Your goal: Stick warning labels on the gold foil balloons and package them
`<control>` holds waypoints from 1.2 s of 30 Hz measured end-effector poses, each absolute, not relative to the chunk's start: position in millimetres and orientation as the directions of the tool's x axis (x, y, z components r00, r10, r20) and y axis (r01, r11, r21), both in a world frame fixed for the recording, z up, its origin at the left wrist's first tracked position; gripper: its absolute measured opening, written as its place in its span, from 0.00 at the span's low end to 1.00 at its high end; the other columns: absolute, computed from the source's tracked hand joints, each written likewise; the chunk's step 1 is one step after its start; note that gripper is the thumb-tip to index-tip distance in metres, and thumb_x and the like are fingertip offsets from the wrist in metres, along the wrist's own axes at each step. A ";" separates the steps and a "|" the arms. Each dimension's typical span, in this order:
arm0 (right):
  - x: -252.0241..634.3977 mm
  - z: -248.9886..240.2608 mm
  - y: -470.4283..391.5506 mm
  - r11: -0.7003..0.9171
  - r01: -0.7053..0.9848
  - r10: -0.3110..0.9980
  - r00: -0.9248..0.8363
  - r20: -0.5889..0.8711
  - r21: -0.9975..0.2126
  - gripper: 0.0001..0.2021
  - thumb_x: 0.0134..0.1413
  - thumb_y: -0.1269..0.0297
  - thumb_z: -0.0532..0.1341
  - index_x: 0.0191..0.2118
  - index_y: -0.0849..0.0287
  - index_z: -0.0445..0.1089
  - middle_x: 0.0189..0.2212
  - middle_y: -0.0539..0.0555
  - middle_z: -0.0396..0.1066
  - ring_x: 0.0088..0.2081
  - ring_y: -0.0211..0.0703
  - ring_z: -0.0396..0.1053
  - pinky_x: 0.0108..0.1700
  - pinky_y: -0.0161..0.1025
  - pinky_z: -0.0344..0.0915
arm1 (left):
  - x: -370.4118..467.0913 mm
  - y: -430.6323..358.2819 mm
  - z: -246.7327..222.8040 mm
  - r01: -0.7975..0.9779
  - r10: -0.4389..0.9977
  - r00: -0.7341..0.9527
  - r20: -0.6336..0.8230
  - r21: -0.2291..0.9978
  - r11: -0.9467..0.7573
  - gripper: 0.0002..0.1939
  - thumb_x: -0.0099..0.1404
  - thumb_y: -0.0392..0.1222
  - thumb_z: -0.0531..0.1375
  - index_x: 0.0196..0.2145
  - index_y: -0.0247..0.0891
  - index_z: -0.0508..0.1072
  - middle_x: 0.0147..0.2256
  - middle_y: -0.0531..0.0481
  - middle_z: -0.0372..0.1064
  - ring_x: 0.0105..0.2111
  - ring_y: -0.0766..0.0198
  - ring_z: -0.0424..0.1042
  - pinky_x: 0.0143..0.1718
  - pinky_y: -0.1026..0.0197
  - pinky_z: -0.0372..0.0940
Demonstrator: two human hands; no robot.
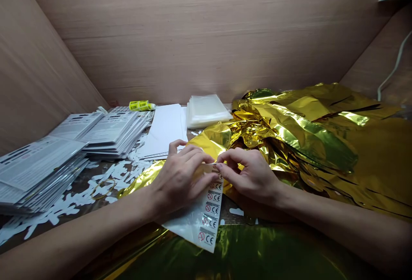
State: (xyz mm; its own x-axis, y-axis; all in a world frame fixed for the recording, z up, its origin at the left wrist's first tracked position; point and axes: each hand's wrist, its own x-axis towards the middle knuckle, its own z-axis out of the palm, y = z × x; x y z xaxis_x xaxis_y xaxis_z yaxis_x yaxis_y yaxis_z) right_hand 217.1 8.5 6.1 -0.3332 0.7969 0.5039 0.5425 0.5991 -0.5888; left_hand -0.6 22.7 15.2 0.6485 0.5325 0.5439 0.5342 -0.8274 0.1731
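Note:
A sticker sheet [193,224] with a column of small CE labels down its right edge lies tilted over gold foil [273,250] in front of me. My left hand [185,175] rests over the sheet's upper left part, its thumb and fingers closed around the top edge. At the sheet's top right corner, my right hand [246,170] pinches with thumb and index finger at a label. The fingertips of both hands are close together. Under and behind the hands, more gold foil shows.
Stacks of printed packets [41,168] stand at the left, with white paper scraps [112,177] beside them. Farther back are a yellow glue stick [140,106], white sheets [165,127] and clear bags [207,110]. Crumpled gold foil [309,138] fills the right. Wooden walls [209,35] enclose the table.

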 end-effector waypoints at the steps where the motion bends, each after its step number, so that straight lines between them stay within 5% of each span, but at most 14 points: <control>1: 217.0 6.4 8.1 0.598 0.548 0.798 -0.339 0.498 -0.585 0.07 0.60 0.65 0.61 0.33 0.58 0.76 0.21 0.47 0.69 0.24 0.36 0.63 0.31 0.36 0.58 | -0.7 22.6 14.8 0.533 0.552 0.632 0.544 0.211 -0.819 0.07 0.72 0.44 0.62 0.42 0.39 0.72 0.39 0.49 0.79 0.41 0.56 0.76 0.57 0.46 0.53; 7: 216.9 6.9 7.3 0.607 0.603 0.791 -0.401 0.461 -0.517 0.10 0.65 0.62 0.59 0.37 0.58 0.76 0.24 0.49 0.72 0.27 0.41 0.62 0.34 0.38 0.56 | -1.7 24.6 11.0 0.497 0.587 0.618 0.523 0.319 -0.807 0.06 0.74 0.37 0.58 0.37 0.41 0.72 0.35 0.55 0.78 0.35 0.63 0.74 0.56 0.50 0.54; 17: 217.2 -0.1 8.7 0.600 0.675 0.795 -0.447 0.410 -0.428 0.13 0.70 0.60 0.55 0.40 0.58 0.75 0.29 0.54 0.74 0.31 0.45 0.62 0.36 0.41 0.54 | -4.1 27.2 8.3 0.513 0.556 0.680 0.478 0.231 -0.827 0.11 0.76 0.35 0.52 0.37 0.39 0.72 0.35 0.51 0.77 0.36 0.61 0.74 0.55 0.48 0.55; 26: 213.1 0.5 9.3 0.586 0.760 0.798 -0.479 0.367 -0.281 0.20 0.73 0.59 0.49 0.30 0.59 0.67 0.24 0.54 0.67 0.27 0.45 0.57 0.33 0.42 0.50 | -7.1 32.3 -0.1 0.533 0.563 0.693 0.450 0.207 -0.821 0.18 0.79 0.40 0.46 0.32 0.37 0.68 0.30 0.51 0.73 0.30 0.62 0.69 0.54 0.47 0.56; 31: 213.9 9.4 4.7 0.549 0.722 0.835 -0.449 0.318 -0.421 0.17 0.72 0.60 0.50 0.36 0.58 0.72 0.27 0.52 0.71 0.29 0.44 0.61 0.36 0.43 0.54 | -8.4 34.0 -1.1 0.524 0.550 0.699 0.457 0.196 -0.829 0.18 0.79 0.39 0.46 0.31 0.38 0.66 0.29 0.53 0.71 0.28 0.63 0.66 0.53 0.49 0.56; 36: 215.9 21.3 8.3 0.565 0.486 0.820 -0.416 0.392 -0.666 0.10 0.68 0.64 0.56 0.46 0.60 0.73 0.41 0.53 0.78 0.41 0.43 0.73 0.45 0.41 0.65 | -6.4 33.3 2.7 0.507 0.523 0.733 0.436 0.164 -0.846 0.16 0.79 0.39 0.47 0.33 0.39 0.67 0.29 0.54 0.71 0.30 0.63 0.68 0.54 0.49 0.55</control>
